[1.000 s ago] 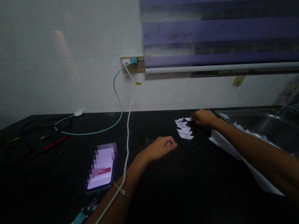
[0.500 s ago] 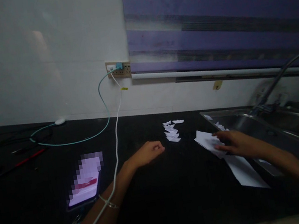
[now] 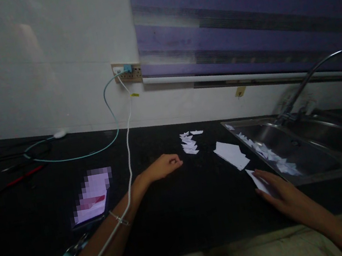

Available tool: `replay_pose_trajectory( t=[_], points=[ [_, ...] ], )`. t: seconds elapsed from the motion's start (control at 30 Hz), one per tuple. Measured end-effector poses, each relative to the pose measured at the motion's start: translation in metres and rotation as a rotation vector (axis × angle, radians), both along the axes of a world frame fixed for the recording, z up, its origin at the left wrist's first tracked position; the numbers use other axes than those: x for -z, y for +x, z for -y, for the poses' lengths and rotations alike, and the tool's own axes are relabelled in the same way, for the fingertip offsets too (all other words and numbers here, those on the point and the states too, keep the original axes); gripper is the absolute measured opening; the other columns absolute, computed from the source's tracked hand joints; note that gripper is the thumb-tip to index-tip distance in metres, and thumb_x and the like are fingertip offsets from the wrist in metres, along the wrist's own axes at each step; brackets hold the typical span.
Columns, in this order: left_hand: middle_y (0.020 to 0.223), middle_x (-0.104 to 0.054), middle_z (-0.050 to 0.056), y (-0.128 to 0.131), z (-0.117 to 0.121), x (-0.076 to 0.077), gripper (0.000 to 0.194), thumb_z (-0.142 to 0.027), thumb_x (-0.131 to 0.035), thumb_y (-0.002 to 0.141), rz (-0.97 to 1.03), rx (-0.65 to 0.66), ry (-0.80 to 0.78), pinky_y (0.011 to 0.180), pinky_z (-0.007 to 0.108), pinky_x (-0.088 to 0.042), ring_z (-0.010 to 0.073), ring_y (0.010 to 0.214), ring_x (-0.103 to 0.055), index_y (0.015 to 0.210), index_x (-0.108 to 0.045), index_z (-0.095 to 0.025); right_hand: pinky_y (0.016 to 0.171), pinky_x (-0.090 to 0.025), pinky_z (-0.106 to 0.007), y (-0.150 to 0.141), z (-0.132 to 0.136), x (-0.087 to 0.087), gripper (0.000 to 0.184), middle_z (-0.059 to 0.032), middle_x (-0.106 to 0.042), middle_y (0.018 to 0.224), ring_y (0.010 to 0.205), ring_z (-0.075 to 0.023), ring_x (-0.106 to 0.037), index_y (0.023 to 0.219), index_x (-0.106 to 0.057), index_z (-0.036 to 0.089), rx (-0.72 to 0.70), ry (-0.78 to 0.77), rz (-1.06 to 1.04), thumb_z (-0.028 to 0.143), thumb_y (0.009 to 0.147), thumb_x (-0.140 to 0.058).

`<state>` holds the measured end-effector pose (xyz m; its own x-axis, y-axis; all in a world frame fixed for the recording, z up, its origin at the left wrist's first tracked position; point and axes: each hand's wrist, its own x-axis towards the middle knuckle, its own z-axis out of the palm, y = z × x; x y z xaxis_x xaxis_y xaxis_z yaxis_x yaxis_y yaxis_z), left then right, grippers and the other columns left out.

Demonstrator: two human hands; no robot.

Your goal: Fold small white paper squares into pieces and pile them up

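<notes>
My left hand (image 3: 166,165) rests on the black counter with its fingers curled in, and nothing shows in it. Just beyond it stands a row of small folded paper boats (image 3: 189,144), with another paper boat (image 3: 196,132) beside its far end. My right hand (image 3: 275,189) is over a white sheet of paper (image 3: 258,181), thumb and fingers at its opposite edges; the palm hides part of the sheet. A stack of white paper (image 3: 231,154) lies just beyond that hand, slightly fanned.
More folded paper pieces (image 3: 269,154) line the near-left rim of the steel sink (image 3: 305,147), under a curved faucet (image 3: 304,99). A phone (image 3: 92,198) lies at left. A white cable (image 3: 130,161) crosses my left forearm from the wall socket (image 3: 128,73).
My right hand has left the paper stack and come nearer, onto the separate sheet, which has turned. My left hand stays curled in place. The view has shifted slightly.
</notes>
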<state>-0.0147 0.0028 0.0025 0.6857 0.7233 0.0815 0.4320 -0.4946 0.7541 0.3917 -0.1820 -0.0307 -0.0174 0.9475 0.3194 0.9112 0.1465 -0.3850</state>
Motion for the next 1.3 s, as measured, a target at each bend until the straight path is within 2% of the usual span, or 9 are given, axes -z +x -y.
replay_pose_trajectory(
  t=[0.1,0.23,0.37,0.57,0.73,0.87,1.13,1.3],
  points=[
    [0.076,-0.058,0.001,0.002,0.003,-0.004,0.038,-0.050,-0.054,0.095,-0.013,-0.002,0.028,0.065,0.026,-0.037,0.0136,0.069,-0.051,0.085,-0.065,-0.016,0.116,-0.045,-0.060,-0.008,0.008,0.001,0.055,-0.0131,-0.063,0.145,0.136,-0.0368,-0.059,0.134,-0.065,0.026,0.022,0.010,-0.052,0.057,0.089,-0.062],
    [0.076,-0.060,0.001,0.004,0.006,-0.006,0.034,-0.047,-0.055,0.094,-0.016,0.019,0.055,0.065,0.026,-0.037,0.0130,0.068,-0.051,0.088,-0.067,-0.016,0.116,-0.045,-0.060,-0.018,0.016,0.003,0.054,-0.0145,-0.064,0.143,0.134,-0.0369,-0.060,0.131,-0.066,0.025,0.093,0.114,-0.095,0.058,0.088,-0.063],
    [0.072,-0.059,0.000,0.004,0.005,-0.006,0.034,-0.046,-0.056,0.094,-0.034,0.028,0.088,0.062,0.026,-0.035,0.0126,0.065,-0.050,0.083,-0.067,-0.016,0.115,-0.046,-0.059,-0.022,0.014,0.004,0.056,-0.0166,-0.067,0.138,0.129,-0.0368,-0.064,0.129,-0.067,0.021,0.133,0.111,-0.108,0.060,0.089,-0.061],
    [0.070,-0.059,0.000,0.004,0.003,-0.005,0.036,-0.048,-0.056,0.094,-0.062,0.054,0.092,0.061,0.026,-0.034,0.0123,0.062,-0.051,0.080,-0.066,-0.017,0.118,-0.042,-0.060,-0.019,0.010,0.006,0.049,-0.0135,-0.064,0.143,0.136,-0.0356,-0.058,0.125,-0.071,0.024,0.091,0.076,-0.110,0.059,0.093,-0.056],
    [0.071,-0.060,0.001,0.006,0.003,-0.003,0.034,-0.047,-0.057,0.093,-0.041,0.052,0.115,0.063,0.026,-0.033,0.0126,0.066,-0.051,0.080,-0.067,-0.017,0.117,-0.043,-0.060,-0.015,0.009,0.008,0.047,-0.0127,-0.065,0.142,0.135,-0.0351,-0.059,0.123,-0.072,0.025,0.067,0.092,-0.159,0.057,0.092,-0.058],
    [0.069,-0.057,0.000,0.006,-0.001,0.001,0.036,-0.048,-0.056,0.093,-0.037,0.052,0.129,0.062,0.027,-0.032,0.0125,0.064,-0.049,0.078,-0.065,-0.018,0.116,-0.044,-0.060,-0.012,0.008,0.010,0.049,-0.0149,-0.067,0.139,0.133,-0.0363,-0.061,0.122,-0.073,0.022,0.095,0.138,-0.162,0.057,0.091,-0.060],
    [0.070,-0.059,0.001,0.007,-0.003,0.004,0.035,-0.048,-0.057,0.093,-0.021,0.058,0.110,0.064,0.028,-0.032,0.0131,0.066,-0.051,0.076,-0.065,-0.018,0.118,-0.039,-0.062,-0.012,0.009,0.011,0.061,-0.0197,-0.059,0.148,0.138,-0.0399,-0.055,0.125,-0.071,0.018,0.230,0.230,-0.178,0.062,0.084,-0.066],
    [0.070,-0.059,0.001,0.007,-0.003,0.004,0.037,-0.050,-0.056,0.094,-0.025,0.062,0.108,0.063,0.028,-0.032,0.0132,0.064,-0.051,0.078,-0.065,-0.018,0.118,-0.039,-0.061,-0.013,0.011,0.010,0.060,-0.0205,-0.059,0.146,0.137,-0.0393,-0.056,0.124,-0.070,0.017,0.237,0.252,-0.199,0.060,0.083,-0.068]
  ],
)
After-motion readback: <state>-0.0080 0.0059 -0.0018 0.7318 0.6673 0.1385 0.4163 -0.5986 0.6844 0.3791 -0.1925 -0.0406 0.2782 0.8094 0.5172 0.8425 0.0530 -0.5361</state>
